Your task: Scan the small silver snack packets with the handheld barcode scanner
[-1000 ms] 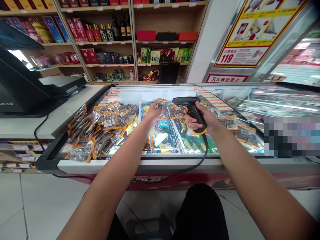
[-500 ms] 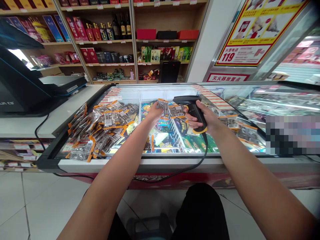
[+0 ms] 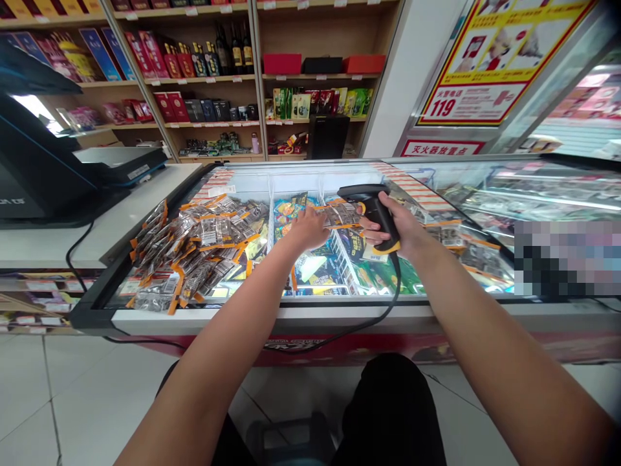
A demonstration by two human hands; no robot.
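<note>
My right hand is wrapped around a black and yellow barcode scanner, whose head points left and whose cable hangs from the handle. My left hand is palm down over the chest freezer's glass, its fingers stretched forward beside some clear packets with orange edges under the scanner. Its fingertips reach the left end of these packets; whether they press on one is hard to see. A large heap of similar packets lies on the left part of the glass.
Below the glass, the chest freezer holds colourful bags and a white wire divider. More packets lie to the right. A counter with a dark machine stands at left. Shelves of boxes and bottles rise behind. The scanner cable droops across the front.
My left hand has turned palm down and moved slightly right and nearer. The single packet that stood upright in its fingers no longer shows there. The scanner stays almost in place.
</note>
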